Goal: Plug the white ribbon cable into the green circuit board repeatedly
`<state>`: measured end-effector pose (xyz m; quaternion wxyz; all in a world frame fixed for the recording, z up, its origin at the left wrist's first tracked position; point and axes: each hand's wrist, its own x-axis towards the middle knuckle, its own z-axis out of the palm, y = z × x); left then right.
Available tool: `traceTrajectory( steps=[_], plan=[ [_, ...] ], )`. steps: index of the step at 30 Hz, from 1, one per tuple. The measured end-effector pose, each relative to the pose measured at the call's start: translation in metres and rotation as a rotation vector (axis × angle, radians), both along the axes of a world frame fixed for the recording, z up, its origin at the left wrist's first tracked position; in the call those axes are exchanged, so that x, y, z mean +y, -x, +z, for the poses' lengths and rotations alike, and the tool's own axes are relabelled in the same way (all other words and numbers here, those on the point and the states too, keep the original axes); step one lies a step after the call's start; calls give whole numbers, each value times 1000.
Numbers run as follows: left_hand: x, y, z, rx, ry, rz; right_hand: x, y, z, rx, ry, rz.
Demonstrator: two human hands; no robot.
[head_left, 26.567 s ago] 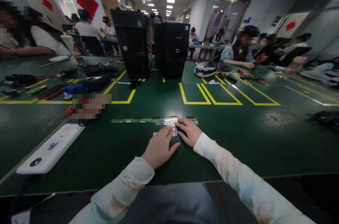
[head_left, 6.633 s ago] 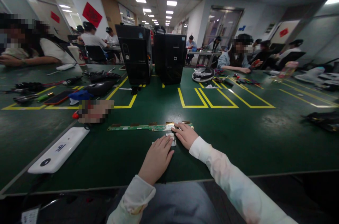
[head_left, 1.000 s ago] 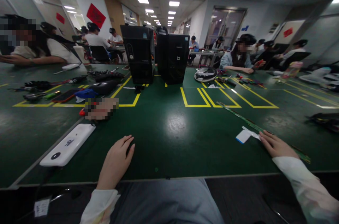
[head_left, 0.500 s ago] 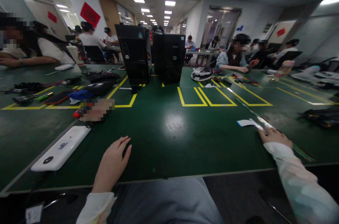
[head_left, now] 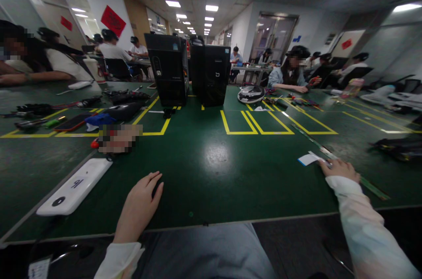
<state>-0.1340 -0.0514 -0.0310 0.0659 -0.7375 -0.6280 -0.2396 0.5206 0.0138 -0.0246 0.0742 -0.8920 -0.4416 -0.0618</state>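
My left hand (head_left: 141,202) rests palm down near the table's front edge, fingers stretched out and nothing in them. Over on the right, the fingertips of my right hand (head_left: 343,170) close on a white flat ribbon cable (head_left: 310,158) with a blue end, which sticks out to the left. Beneath that hand runs a long, narrow green circuit board strip (head_left: 374,188), lying diagonally with its middle covered. A white power bank-like case (head_left: 77,184) with a dark round spot and a marked label lies left of my left hand.
Two black computer towers (head_left: 209,74) stand at the back centre. Yellow tape lines (head_left: 242,133) mark the green table (head_left: 211,191). Cables and tools (head_left: 52,120) lie at left, a coiled cable (head_left: 251,93) at back right, and a dark bundle (head_left: 395,146) at far right. Other people sit around.
The ribbon cable's free end has turned and shifted slightly right and toward me. My right hand has moved a little left, baring more of the board strip. My left hand stays put.
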Motion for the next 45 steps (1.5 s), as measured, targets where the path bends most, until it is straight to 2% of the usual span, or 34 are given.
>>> traceTrajectory(
  steps=[5,10,12,14,18,26,30,35,40,45],
  plan=[
    [-1,-1,2,-17,4,2,-2,-2,-3,-73,-23,144],
    [-1,-1,2,-6,-1,4,3,1,-13,-58,-87,196],
    [-1,-2,2,0,-1,3,8,6,-18,-48,-126,269],
    [0,-2,2,0,-5,3,14,18,-23,-28,-173,400],
    [0,-2,1,-8,-9,5,24,64,-25,39,-249,696],
    [0,0,0,-27,2,3,36,189,-10,85,-259,1165],
    [0,-2,1,-20,6,6,35,251,-7,102,-273,1355],
    [-1,-2,2,-10,6,11,20,317,-5,153,-256,1523],
    [-1,-2,2,-19,3,17,2,354,-3,202,-223,1669],
    [0,-2,2,-45,-6,14,-3,361,0,227,-157,1688]
  ],
)
